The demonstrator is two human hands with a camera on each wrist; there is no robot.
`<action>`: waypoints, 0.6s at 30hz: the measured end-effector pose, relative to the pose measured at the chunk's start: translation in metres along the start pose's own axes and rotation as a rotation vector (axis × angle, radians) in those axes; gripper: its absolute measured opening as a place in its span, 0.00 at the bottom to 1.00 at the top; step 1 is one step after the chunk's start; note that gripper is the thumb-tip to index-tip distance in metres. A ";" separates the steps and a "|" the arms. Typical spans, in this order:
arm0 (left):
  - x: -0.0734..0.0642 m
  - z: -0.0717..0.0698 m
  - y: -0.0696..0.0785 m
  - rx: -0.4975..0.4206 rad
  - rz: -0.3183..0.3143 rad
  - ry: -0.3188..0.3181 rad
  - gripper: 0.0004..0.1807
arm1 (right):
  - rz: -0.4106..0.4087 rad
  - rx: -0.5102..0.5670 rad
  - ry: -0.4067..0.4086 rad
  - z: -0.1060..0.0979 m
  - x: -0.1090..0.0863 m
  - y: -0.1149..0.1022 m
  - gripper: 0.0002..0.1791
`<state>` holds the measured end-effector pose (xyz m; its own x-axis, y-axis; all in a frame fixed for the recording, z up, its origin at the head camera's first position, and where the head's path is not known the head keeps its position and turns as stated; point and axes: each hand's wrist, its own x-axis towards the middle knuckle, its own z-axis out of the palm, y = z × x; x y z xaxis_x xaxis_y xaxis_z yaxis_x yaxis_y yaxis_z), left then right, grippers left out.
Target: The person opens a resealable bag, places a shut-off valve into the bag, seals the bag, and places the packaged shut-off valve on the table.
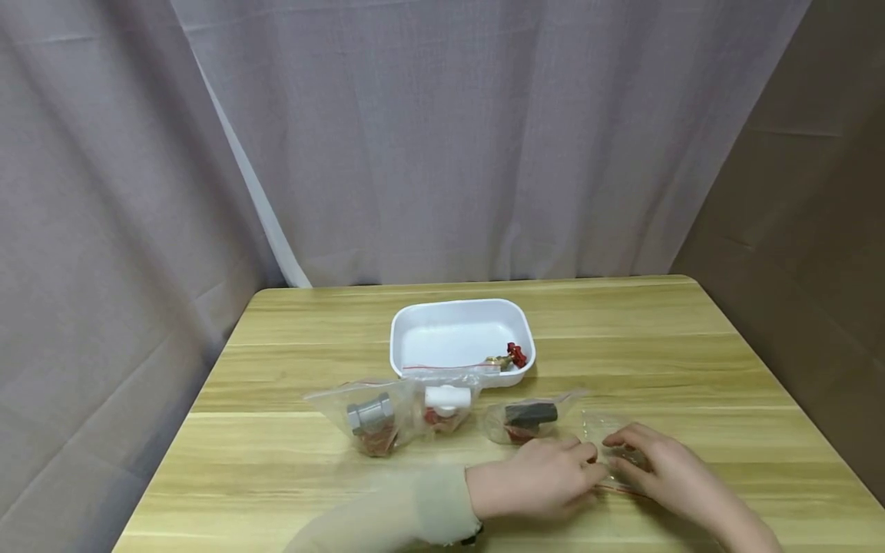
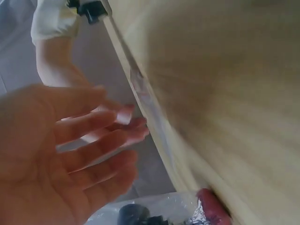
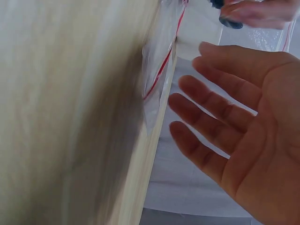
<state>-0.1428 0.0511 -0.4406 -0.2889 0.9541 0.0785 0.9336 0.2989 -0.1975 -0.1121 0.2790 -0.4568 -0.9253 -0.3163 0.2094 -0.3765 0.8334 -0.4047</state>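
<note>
A clear zip bag (image 1: 603, 424) with a red seal line lies flat on the table at the right, with nothing visible inside it. My left hand (image 1: 542, 476) reaches across to its left side, and the fingers are spread loosely in the left wrist view. From the right, my right hand (image 1: 671, 472) hovers over the same bag, fingers parted and gently bent. Its red seal strip (image 3: 161, 72) shows beside those fingers in the right wrist view. Just beyond my left hand stands a bagged dark grey plastic valve (image 1: 531, 415), its red handle (image 2: 213, 206) pointing down.
Left of it are a bagged white valve (image 1: 448, 397) and a bagged light grey valve (image 1: 369, 413), both with red handles. Behind them, a white tray (image 1: 462, 307) holds a brass valve with a red handwheel (image 1: 515, 355). Curtains (image 1: 442, 153) hang past the table's back edge.
</note>
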 end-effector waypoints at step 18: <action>0.016 0.018 0.000 -0.102 -0.002 -0.142 0.13 | -0.073 -0.006 -0.141 0.017 -0.009 -0.007 0.19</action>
<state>-0.1510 0.0670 -0.4573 -0.3105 0.9486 -0.0612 0.9478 0.3041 -0.0962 -0.1018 0.2689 -0.4707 -0.8931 -0.4360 0.1109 -0.4428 0.8086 -0.3874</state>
